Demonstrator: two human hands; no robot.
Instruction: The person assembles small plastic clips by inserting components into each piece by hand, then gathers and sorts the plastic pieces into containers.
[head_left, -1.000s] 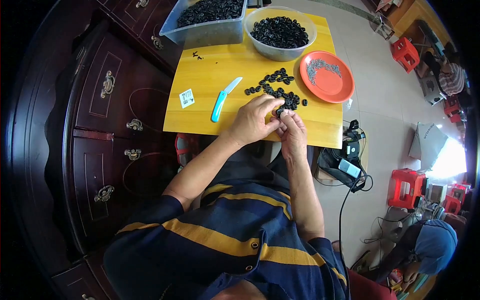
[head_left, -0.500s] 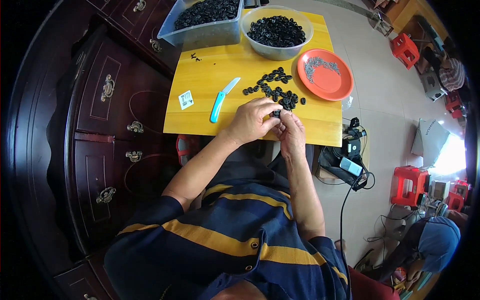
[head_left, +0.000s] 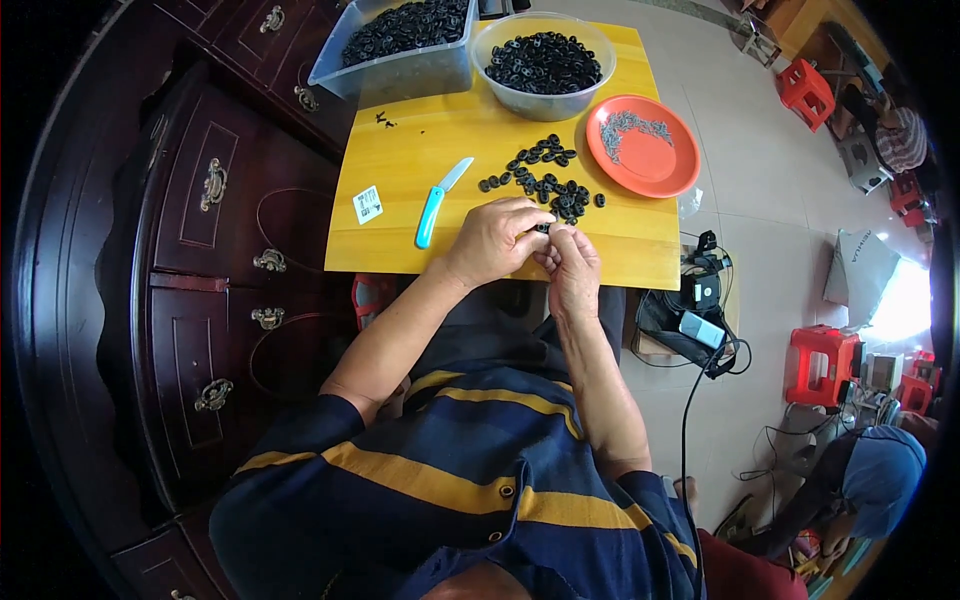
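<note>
Black piece — between curled fingers

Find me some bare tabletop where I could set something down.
Bare yellow tabletop shows right of your right hand, nearer you than the orange plate, and between the knife and the plastic bin. It's crowded between your left hand and the round bowl, where loose black pieces lie.

There's a dark wood cabinet left of the left hand; pale tiled floor, red stools and bright glare off to its right.
</note>
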